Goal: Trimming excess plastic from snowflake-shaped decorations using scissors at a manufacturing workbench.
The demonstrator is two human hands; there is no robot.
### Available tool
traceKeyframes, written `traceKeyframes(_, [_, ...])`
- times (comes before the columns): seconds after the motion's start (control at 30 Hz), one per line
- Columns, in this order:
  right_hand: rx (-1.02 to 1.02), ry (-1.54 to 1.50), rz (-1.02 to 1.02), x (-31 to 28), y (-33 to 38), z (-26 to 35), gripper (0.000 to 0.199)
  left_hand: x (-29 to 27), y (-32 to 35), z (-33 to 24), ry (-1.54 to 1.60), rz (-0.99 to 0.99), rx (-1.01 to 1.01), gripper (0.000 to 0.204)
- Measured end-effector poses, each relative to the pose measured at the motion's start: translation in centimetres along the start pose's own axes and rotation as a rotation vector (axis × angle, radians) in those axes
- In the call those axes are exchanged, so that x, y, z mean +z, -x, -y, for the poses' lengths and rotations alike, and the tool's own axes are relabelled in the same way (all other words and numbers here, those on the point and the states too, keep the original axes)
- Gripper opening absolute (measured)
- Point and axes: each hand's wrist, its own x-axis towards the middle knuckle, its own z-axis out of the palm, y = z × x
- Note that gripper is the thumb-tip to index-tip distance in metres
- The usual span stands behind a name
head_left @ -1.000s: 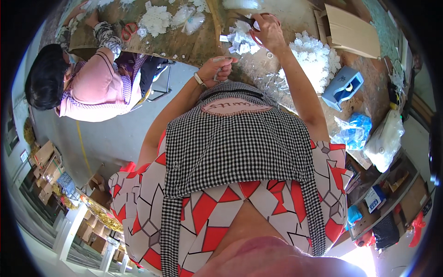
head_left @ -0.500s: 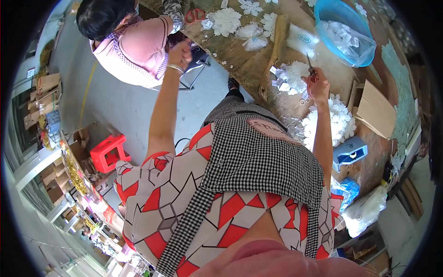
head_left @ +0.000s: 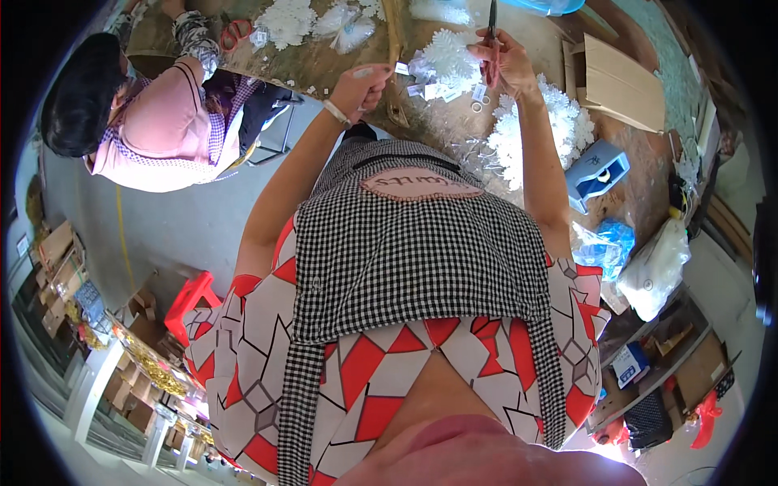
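Observation:
My left hand (head_left: 362, 92) is over the near edge of the wooden table, fingers curled closed. Its fingertips reach a small white tag (head_left: 402, 68); whether they pinch it I cannot tell. In my right hand (head_left: 514, 66) is a pair of scissors (head_left: 492, 55) with red handles, dark blades pointing away from me. Between the hands lies a pile of white snowflake ornaments (head_left: 450, 58), with several white tags along its near side. A larger heap of white snowflakes (head_left: 567, 121) spreads beside my right forearm. Two small rings (head_left: 480, 104) lie below the scissors.
A wooden stick (head_left: 395, 32) lies across the table. To the right stand an open cardboard box (head_left: 620, 85) and a blue-grey tape dispenser (head_left: 598, 172). A blue basin (head_left: 543, 6) shows at the top edge. A co-worker in pink (head_left: 162, 125) sits at left, near red-handled scissors (head_left: 236, 35).
My left hand has moved from beside the table to the tags at the snowflake pile. The right hand keeps hold of the scissors. The whole view has turned and shifted.

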Motion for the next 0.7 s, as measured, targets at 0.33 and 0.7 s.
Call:
traceKeyframes(0.33, [-0.059,-0.210,0.046,-0.6,0.7,0.0,0.034,4.7,-2.1,-0.3,-0.164,0.213,0.079,0.028])
traceKeyframes(0.7, [-0.193,0.596,-0.155,-2.3,0.0,-2.9,0.032,2.6,-5.0,0.9,-0.007,-0.030,-0.037,0.015])
